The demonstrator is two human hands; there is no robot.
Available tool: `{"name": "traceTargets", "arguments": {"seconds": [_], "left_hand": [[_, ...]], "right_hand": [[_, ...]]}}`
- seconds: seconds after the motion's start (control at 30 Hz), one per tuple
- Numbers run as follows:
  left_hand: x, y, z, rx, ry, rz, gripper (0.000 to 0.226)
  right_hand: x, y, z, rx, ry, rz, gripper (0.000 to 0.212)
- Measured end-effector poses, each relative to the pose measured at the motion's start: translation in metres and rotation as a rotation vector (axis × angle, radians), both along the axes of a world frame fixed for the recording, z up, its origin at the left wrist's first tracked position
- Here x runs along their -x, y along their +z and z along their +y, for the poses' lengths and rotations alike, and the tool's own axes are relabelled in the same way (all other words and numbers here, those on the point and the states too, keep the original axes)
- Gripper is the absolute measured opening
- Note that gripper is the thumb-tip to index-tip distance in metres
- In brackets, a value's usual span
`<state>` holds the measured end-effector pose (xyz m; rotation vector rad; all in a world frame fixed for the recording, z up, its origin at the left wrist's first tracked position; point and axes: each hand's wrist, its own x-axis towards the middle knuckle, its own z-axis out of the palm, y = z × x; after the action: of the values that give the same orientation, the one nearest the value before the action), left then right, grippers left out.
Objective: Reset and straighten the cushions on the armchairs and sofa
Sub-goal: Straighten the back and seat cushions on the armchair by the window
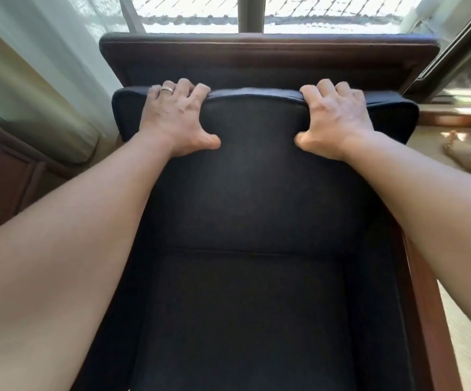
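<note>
A dark armchair point(262, 60) with a wooden frame stands below me, its back towards a window. Its dark back cushion point(254, 176) leans upright against the backrest, above the dark seat cushion point(242, 320). My left hand point(176, 117), with a ring on one finger, grips the back cushion's top edge at the left, fingers over the rim and thumb on the front. My right hand point(337, 117) grips the same top edge at the right in the same way.
A pale curtain point(39, 88) hangs at the left beside a dark wooden cabinet point(0, 184). A window point(251, 12) is behind the chair, a glass door frame point(454, 52) at the right. Another person's bare foot point(468, 155) rests on the beige floor at right.
</note>
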<state>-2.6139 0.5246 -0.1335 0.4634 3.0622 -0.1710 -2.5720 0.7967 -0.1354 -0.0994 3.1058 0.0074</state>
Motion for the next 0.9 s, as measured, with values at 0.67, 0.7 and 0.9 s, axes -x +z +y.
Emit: {"name": "traceTargets", "arguments": {"seconds": [0.67,0.7,0.9], "left_hand": [[-0.129,-0.049,-0.015,-0.016,-0.032,-0.059,0.101],[-0.143,-0.053,-0.018,-0.029,-0.039,-0.095,0.096],[-0.249,-0.074,-0.048,-0.159,-0.103,-0.328,0.064]], "right_hand": [[-0.128,-0.035,-0.034,0.168,0.007,0.01,0.085],[-0.143,-0.039,-0.038,0.201,0.001,-0.023,0.08],[-0.263,-0.071,-0.076,0.263,-0.012,-0.249,0.061]]}}
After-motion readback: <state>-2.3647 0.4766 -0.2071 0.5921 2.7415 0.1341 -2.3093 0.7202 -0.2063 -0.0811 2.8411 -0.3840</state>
